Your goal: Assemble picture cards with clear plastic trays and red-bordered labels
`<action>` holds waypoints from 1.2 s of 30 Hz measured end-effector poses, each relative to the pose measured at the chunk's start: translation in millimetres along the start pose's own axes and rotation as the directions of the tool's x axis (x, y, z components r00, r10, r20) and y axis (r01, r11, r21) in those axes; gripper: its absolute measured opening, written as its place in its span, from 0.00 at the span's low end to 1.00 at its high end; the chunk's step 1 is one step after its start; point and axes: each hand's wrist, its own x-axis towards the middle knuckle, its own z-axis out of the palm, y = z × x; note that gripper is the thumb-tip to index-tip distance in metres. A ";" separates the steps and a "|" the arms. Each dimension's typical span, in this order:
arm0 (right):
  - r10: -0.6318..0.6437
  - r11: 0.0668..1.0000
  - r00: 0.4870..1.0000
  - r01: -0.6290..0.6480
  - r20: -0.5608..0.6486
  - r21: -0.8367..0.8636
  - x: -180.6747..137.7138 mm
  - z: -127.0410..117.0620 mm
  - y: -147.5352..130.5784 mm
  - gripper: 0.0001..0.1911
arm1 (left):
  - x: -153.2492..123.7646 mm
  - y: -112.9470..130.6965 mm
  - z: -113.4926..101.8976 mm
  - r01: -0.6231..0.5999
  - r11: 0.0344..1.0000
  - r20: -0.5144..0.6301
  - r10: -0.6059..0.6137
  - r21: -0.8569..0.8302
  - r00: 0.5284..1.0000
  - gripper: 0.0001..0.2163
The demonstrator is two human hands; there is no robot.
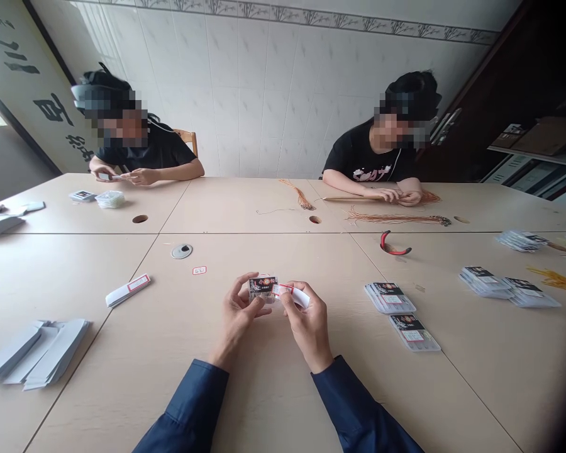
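Over the middle of the table, my left hand (236, 318) is closed around a small clear plastic box (263, 285) with a black printed card at its top. My right hand (310, 322) pinches a curled white label strip (302, 297). The strip's red-bordered end lies against the right edge of the box; whether it is stuck there I cannot tell. To the right, a stack of similar boxes (389, 297) bears red-bordered labels, and another labelled box (415, 332) lies just in front of it.
White paper strips (42, 352) and a folded label strip (128, 290) lie at left. A loose label (199, 270) is beyond my hands. Red-handled pliers (394, 245) and more boxes (485, 281) sit to the right. Two people work across the table, one beside orange cords (396, 218).
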 end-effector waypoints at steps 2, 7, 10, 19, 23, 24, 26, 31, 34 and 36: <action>-0.001 1.000 1.000 0.001 0.004 -0.002 -0.2 0.2 -0.6 0.13 | -0.6 0.9 -0.1 -0.002 1.000 0.005 0.002 0.006 1.000 0.23; 0.006 1.000 1.000 -0.006 0.002 -0.002 -0.1 0.2 -1.2 0.13 | -0.9 0.6 -1.3 -0.013 1.000 0.002 0.013 0.011 1.000 0.23; 0.008 1.000 1.000 -0.008 0.006 0.000 0.0 0.1 -1.3 0.12 | -1.2 -0.1 -1.0 -0.022 1.000 0.007 0.022 0.000 1.000 0.23; 0.007 1.000 1.000 -0.008 0.022 0.006 -1.4 0.2 -3.1 0.12 | -2.9 1.7 1.2 -0.014 0.998 0.071 0.019 -0.063 0.997 0.26; 0.001 1.000 1.000 -0.001 0.019 0.000 -1.2 0.6 -1.4 0.13 | -2.4 1.2 1.6 -0.008 0.996 0.079 0.015 -0.084 0.997 0.26; -0.003 1.000 1.000 0.003 0.019 -0.005 -1.3 0.8 -0.8 0.13 | -2.4 1.2 2.0 -0.006 0.996 0.082 0.014 -0.093 0.997 0.27; -0.022 1.000 1.000 0.022 0.023 -0.017 -1.6 1.2 0.3 0.12 | -2.6 1.5 3.1 -0.004 0.993 0.084 0.014 -0.116 0.996 0.28; -0.092 0.991 0.995 0.096 0.047 -0.093 -3.7 2.7 1.1 0.10 | -2.9 1.9 4.3 0.015 0.992 0.092 -0.003 -0.128 0.996 0.29; -0.114 0.982 0.991 0.124 0.072 -0.143 -4.7 3.4 1.0 0.09 | -2.4 0.5 2.8 0.023 0.990 0.123 -0.006 -0.137 0.992 0.30; -0.124 0.975 0.988 0.138 0.091 -0.173 -4.9 3.8 1.4 0.09 | -1.7 -1.2 1.4 0.027 0.989 0.138 -0.006 -0.149 0.990 0.30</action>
